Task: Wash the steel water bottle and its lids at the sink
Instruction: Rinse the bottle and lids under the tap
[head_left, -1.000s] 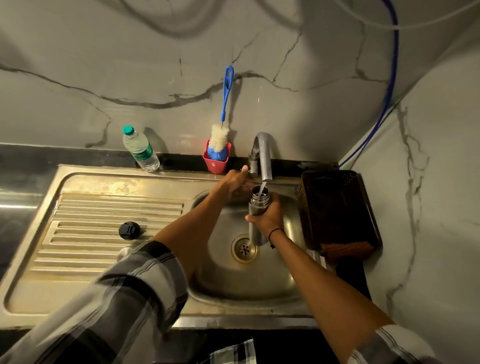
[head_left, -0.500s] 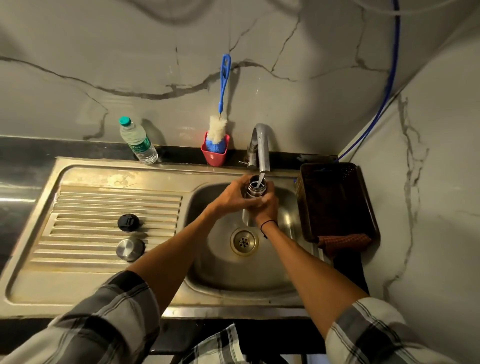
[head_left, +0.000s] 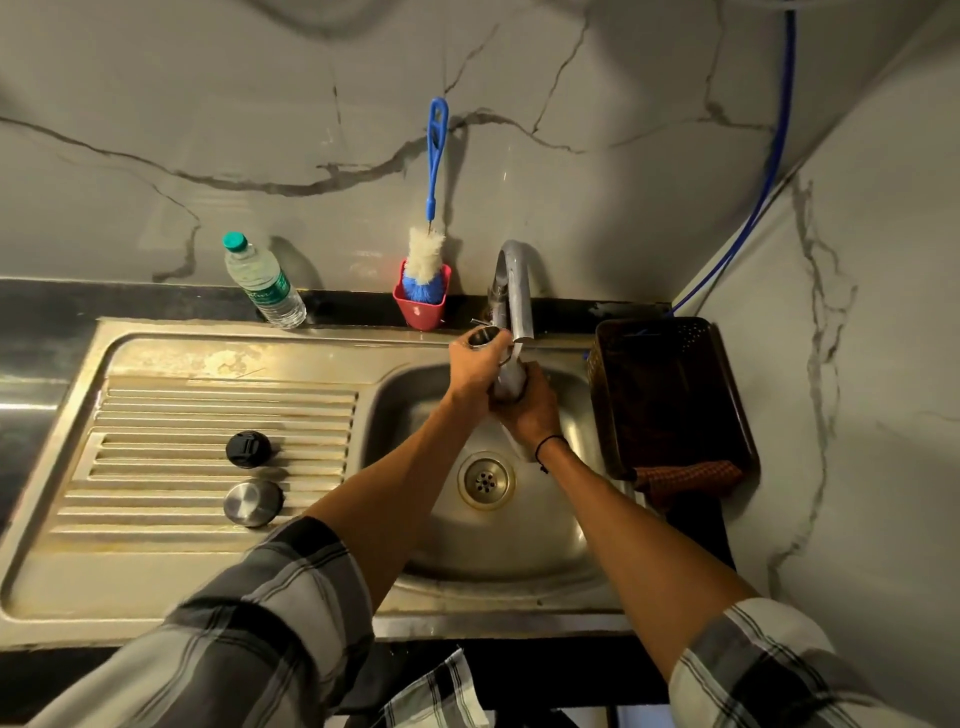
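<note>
We see both hands wrapped around the steel bottle (head_left: 506, 376) over the sink basin (head_left: 519, 540), under the tap spout (head_left: 514, 291). The left hand (head_left: 475, 364) curls its fingers round the upper part, just below the open mouth, which shows as a dark ring above the knuckles. The right hand (head_left: 530, 410) grips the lower part from the side near the basket, fingers closed on the body; a dark band sits on that wrist. The bottle is tilted, mouth toward the back edge of the sink, base down toward the drain (head_left: 485, 479). Most of its body is hidden by the two hands. We cannot tell whether water runs from the spout.

Both forearms are bare, plaid sleeves pushed up near the elbows.

On the ribbed draining board (head_left: 156, 405), well apart from the hands, lie two lids: a black lid (head_left: 248, 449) and, just nearer the front edge, a round steel lid (head_left: 253, 501). The two sit close but apart.

Along the back edge stand a plastic water bottle (head_left: 264, 283) with a green cap, tilted toward the wall, and a red cup (head_left: 421, 309) holding a blue-handled bottle brush (head_left: 431, 208) that leans on the marble wall. At the basin's right edge sits a dark basket (head_left: 670, 395) with a reddish cloth (head_left: 685, 480) at its front end.
</note>
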